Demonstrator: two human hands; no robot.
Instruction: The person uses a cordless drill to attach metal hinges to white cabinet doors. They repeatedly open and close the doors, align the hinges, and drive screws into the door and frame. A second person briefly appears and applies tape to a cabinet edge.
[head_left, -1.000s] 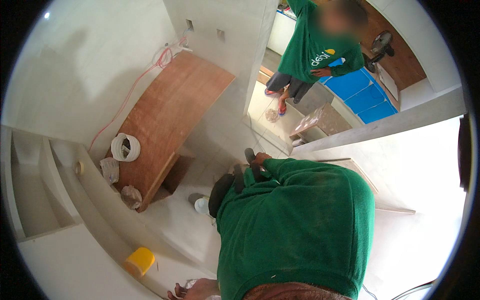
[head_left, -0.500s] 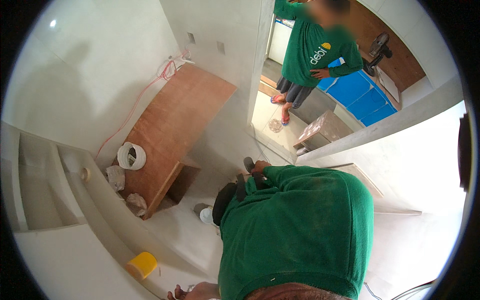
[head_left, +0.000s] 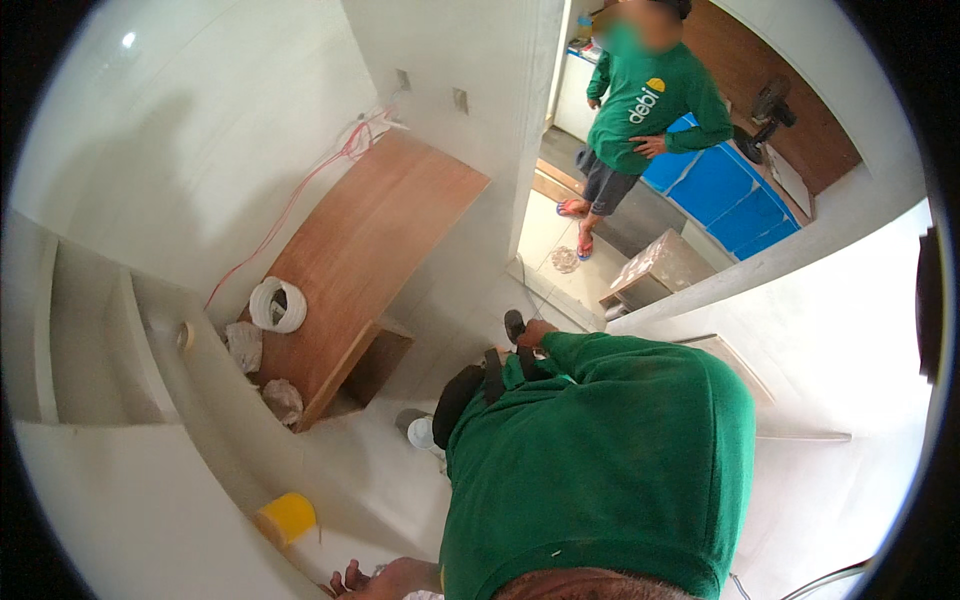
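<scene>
My right hand [head_left: 537, 334], past the green sleeve, is closed around a black, round-ended tool [head_left: 515, 325]. Its kind is not clear, since the hand and sleeve hide much of it. At the lower edge, my left hand [head_left: 355, 578] has its fingers apart and slightly curled, with nothing visible in them. Nearest to that hand is a yellow cylindrical container [head_left: 287, 519] on the pale ledge. Beside my dark-clad leg stands a white container [head_left: 421, 433] on the floor.
A brown wooden bench [head_left: 385, 225] carries a white bucket [head_left: 277, 304] and crumpled plastic bags [head_left: 283, 401]. White shelving [head_left: 90, 340] lines the left. Another person [head_left: 650, 110] in green stands beyond the doorway, near a wooden box [head_left: 655, 270] and a fan [head_left: 770, 115].
The whole view has shifted slightly, so things sit farther right and mostly lower. The person in the doorway has lowered one raised arm to their side. My right hand keeps its hold.
</scene>
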